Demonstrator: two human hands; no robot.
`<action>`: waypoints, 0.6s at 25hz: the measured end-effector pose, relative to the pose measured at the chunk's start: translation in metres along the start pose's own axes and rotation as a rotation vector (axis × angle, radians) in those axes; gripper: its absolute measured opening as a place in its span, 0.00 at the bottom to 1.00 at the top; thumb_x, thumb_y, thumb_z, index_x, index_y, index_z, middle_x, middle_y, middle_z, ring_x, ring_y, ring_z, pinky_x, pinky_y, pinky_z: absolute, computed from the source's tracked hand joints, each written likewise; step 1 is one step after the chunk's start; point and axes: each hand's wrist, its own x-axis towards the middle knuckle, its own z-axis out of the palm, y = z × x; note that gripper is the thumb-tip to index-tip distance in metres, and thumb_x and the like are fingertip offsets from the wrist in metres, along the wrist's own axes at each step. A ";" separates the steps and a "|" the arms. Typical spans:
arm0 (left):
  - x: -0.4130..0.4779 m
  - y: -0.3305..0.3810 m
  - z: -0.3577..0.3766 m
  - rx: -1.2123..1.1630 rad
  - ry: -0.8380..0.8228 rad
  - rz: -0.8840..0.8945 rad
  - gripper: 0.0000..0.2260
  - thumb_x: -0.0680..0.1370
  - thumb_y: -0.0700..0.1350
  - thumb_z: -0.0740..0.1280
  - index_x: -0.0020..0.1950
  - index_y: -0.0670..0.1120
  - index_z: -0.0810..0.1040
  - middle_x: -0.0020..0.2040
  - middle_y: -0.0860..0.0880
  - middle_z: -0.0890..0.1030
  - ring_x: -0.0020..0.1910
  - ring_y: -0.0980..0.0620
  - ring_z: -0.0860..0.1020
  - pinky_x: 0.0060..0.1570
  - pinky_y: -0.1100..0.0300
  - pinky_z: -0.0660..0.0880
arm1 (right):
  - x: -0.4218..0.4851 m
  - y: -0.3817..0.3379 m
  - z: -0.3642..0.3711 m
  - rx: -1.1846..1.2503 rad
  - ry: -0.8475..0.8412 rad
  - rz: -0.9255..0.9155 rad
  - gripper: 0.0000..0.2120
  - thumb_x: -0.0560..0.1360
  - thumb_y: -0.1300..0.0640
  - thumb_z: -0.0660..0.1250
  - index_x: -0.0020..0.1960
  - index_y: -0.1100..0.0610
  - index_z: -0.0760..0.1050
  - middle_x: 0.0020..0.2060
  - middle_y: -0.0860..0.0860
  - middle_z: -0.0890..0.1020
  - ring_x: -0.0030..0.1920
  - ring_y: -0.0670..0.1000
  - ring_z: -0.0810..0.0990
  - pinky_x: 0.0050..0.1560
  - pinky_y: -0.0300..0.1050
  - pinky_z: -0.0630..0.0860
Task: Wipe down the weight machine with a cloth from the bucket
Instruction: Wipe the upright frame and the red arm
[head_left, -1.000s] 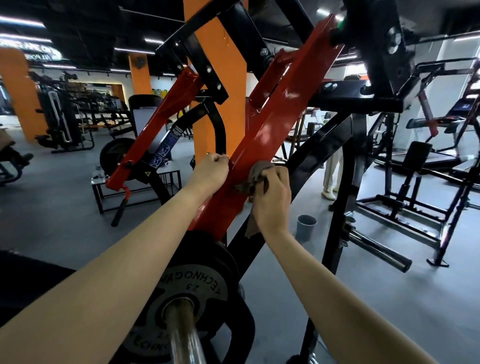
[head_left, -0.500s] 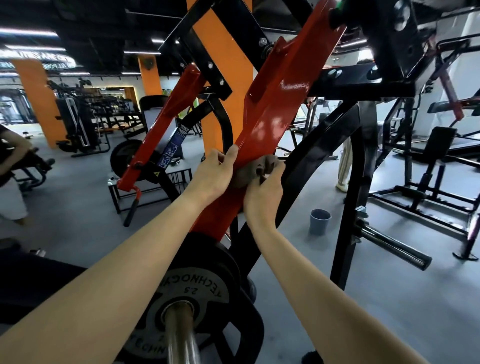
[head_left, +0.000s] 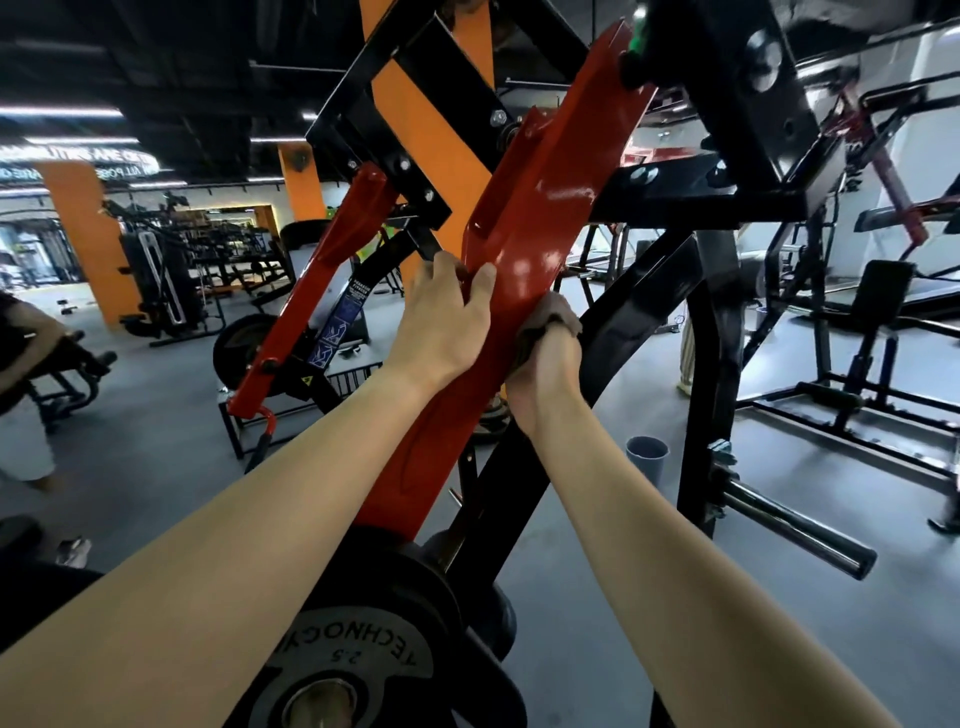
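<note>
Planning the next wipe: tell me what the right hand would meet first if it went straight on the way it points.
The right hand, gripping the cloth, points up into the red lever arm, which it touches; that comes first. Beyond, probably the black crossbeam, though depth is unclear.

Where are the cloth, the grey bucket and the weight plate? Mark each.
cloth (head_left: 563, 318): head view, bunched upper fold.
bucket (head_left: 647, 465): head view, front wall.
weight plate (head_left: 358, 657): head view, lettered grey face.
</note>
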 end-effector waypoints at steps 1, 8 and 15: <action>0.006 0.004 0.001 0.004 0.003 0.004 0.23 0.84 0.61 0.56 0.71 0.45 0.68 0.69 0.45 0.69 0.71 0.46 0.65 0.69 0.52 0.66 | 0.010 -0.012 0.006 0.002 -0.011 -0.002 0.18 0.83 0.60 0.53 0.62 0.57 0.80 0.59 0.57 0.85 0.55 0.54 0.84 0.59 0.48 0.80; 0.042 0.010 0.018 0.014 -0.049 0.026 0.26 0.83 0.66 0.49 0.68 0.49 0.70 0.62 0.47 0.75 0.65 0.44 0.71 0.68 0.42 0.69 | 0.046 -0.028 0.015 -0.019 -0.062 0.051 0.12 0.80 0.53 0.59 0.54 0.54 0.80 0.53 0.54 0.86 0.56 0.57 0.83 0.63 0.52 0.78; 0.046 -0.003 0.025 -0.125 -0.054 0.036 0.26 0.80 0.70 0.48 0.62 0.53 0.71 0.49 0.52 0.78 0.48 0.50 0.79 0.55 0.46 0.77 | 0.056 -0.039 0.016 -0.025 -0.135 0.051 0.16 0.82 0.53 0.58 0.60 0.56 0.81 0.54 0.56 0.86 0.51 0.57 0.85 0.55 0.51 0.83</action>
